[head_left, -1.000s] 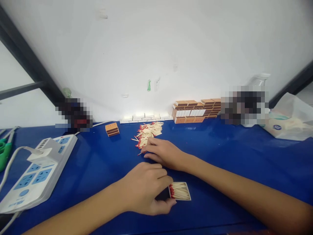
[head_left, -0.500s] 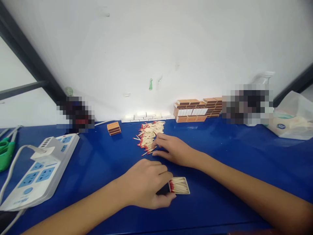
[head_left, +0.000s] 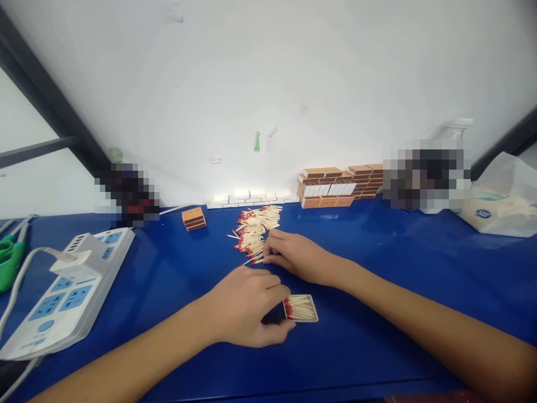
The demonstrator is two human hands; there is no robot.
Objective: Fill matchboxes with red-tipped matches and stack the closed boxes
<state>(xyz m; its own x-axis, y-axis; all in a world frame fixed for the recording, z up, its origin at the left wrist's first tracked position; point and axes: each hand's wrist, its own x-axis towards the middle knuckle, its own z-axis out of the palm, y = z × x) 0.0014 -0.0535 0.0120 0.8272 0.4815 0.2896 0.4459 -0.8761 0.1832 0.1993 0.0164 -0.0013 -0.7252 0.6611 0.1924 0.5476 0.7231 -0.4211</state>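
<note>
On the blue table, my left hand (head_left: 247,307) is closed round the end of a small open matchbox tray (head_left: 302,309) that holds red-tipped matches. My right hand (head_left: 293,254) rests just beyond it, at the near edge of a loose pile of matches (head_left: 254,229). Its fingertips are pinched together on several of those matches. A single closed orange matchbox (head_left: 193,218) lies left of the pile.
A white power strip (head_left: 62,291) with a plugged-in adapter lies at the left, and green scissors (head_left: 8,258) sit at the far left edge. Stacked matchboxes (head_left: 339,187) and a row of white trays (head_left: 249,198) line the wall. A plastic bag (head_left: 501,204) sits at the right.
My right hand has shifted right along the pile's near edge and closed its fingertips on matches. My left hand and the tray sit slightly farther from me in the view.
</note>
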